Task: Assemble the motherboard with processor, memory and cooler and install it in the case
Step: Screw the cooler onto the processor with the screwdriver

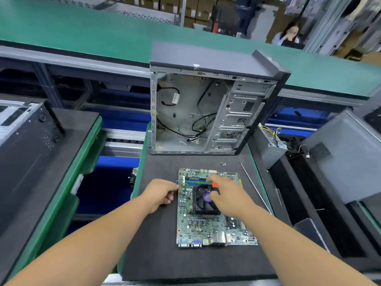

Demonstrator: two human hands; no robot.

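Gripping an orange-handled screwdriver (pixel 215 185) over the cooler (pixel 204 200), the right hand (pixel 228 196) works on the motherboard (pixel 206 226); the left hand (pixel 159 194) pinches a thin wire (pixel 179 183) at its edge.

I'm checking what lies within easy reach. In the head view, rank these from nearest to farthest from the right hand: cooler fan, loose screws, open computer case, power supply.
From the right hand:
1. Cooler fan, directly under it on the motherboard.
2. Loose screws, on the mat just beyond the board.
3. Open computer case and power supply, behind and to the right: too close to call.
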